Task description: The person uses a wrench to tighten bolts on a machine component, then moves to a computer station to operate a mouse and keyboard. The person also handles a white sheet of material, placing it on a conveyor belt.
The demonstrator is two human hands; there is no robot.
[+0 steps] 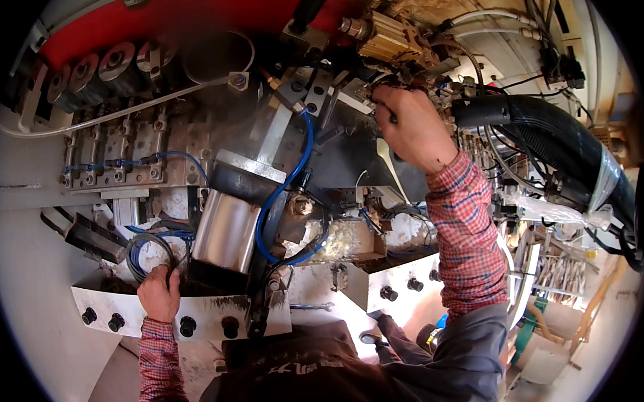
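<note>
My left hand (pixel 160 293) is at the lower left, its fingers bent over the upper edge of a white panel (pixel 208 314) with black knobs. Right behind its fingertips lies a coil of dark and blue tubing (pixel 144 255). Farther up and to the right, my right hand (pixel 413 126) is closed in a fist beside a metal block (pixel 354 96) on the machine. A small dark tip shows at its fingers, but what it grips is mostly hidden. A cream-coloured slender strip (pixel 387 161) slants down below this hand.
A shiny metal cylinder (pixel 225 229) stands between my arms, with a blue air hose (pixel 306 140) looping past it. Thick black hoses (pixel 565 131) run along the right. Rollers (pixel 117 63) line the back left. A wrench (pixel 311 306) lies by the front panels.
</note>
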